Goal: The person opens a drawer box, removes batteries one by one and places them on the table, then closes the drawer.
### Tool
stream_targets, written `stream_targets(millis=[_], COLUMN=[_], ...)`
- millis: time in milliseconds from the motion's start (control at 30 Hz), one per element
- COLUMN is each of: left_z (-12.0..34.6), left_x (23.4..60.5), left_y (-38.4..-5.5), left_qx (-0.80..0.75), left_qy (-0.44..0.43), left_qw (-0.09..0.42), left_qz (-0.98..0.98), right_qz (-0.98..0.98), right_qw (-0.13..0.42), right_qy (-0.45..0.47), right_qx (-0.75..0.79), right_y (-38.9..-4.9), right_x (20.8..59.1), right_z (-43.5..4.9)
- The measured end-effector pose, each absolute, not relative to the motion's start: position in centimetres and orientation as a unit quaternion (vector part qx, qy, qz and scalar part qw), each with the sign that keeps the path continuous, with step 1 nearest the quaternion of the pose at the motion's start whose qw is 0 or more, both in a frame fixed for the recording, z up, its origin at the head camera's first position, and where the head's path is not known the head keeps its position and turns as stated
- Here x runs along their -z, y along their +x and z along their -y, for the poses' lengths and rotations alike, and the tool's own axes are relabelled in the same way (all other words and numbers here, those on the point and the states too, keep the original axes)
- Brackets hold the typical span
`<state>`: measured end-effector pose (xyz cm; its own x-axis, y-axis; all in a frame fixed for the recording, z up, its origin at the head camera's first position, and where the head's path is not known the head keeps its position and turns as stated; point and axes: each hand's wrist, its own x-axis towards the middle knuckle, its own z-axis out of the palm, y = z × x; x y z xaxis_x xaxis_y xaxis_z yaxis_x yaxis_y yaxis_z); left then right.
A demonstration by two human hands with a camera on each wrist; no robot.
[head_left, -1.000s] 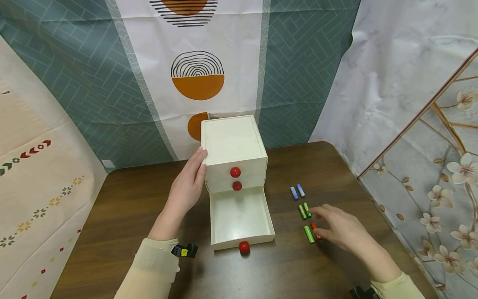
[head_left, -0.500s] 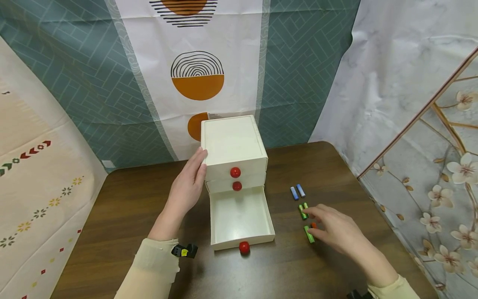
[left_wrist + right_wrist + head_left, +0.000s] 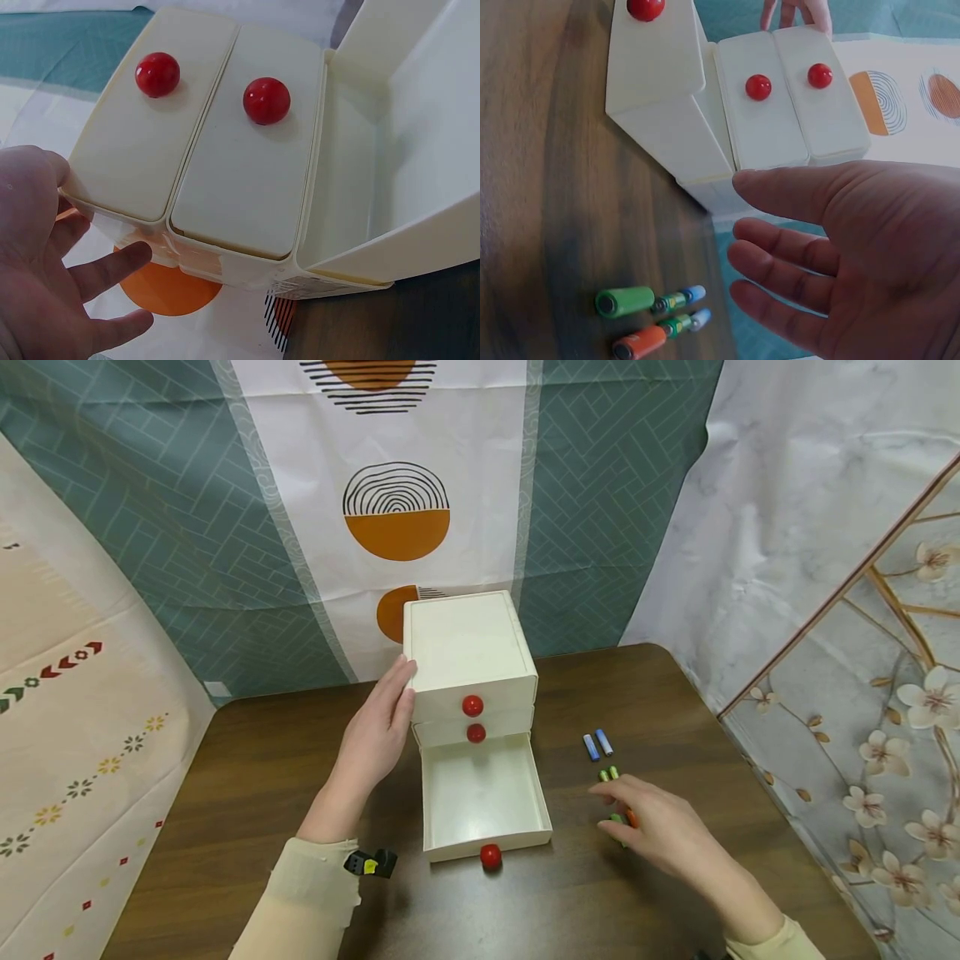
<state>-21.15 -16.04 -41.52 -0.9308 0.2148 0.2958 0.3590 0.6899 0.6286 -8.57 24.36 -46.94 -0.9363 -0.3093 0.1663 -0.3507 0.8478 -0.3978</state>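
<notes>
A white cabinet (image 3: 471,639) with red knobs stands on the table, its bottom drawer (image 3: 487,793) pulled out and bare inside. My left hand (image 3: 372,739) rests on the cabinet's left side near the top, fingers spread in the left wrist view. To the right, my right hand (image 3: 663,827) hovers over the small batteries, fingers loosely bent and holding nothing. It partly covers them in the head view. The right wrist view shows a plain green battery (image 3: 624,301) and an orange battery (image 3: 639,343) nearest, with green-yellow ones behind. Two blue batteries (image 3: 597,745) lie farthest back.
The brown wooden table (image 3: 270,793) ends just behind the cabinet. A patterned cloth (image 3: 615,485) hangs at the back, with other drapes at both sides. The open drawer's red knob (image 3: 491,857) juts toward me.
My right hand has shifted left, from beside the orange battery to over the green batteries, covering more of them. The left hand, cabinet and visible batteries have stayed put.
</notes>
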Motion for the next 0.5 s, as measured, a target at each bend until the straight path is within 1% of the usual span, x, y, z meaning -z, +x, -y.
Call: stream_targets(millis=[500], left_z=[16.0], left_x=[41.5], left_y=[-21.1], left_qx=[0.359], left_qy=[-0.157], left_qw=[0.102], left_qz=[0.914], right_qz=[0.940], right_qw=[0.029], right_qy=[0.201], right_qx=[-0.276], right_y=[-7.9], right_x=[47.3], right_z=[-23.1])
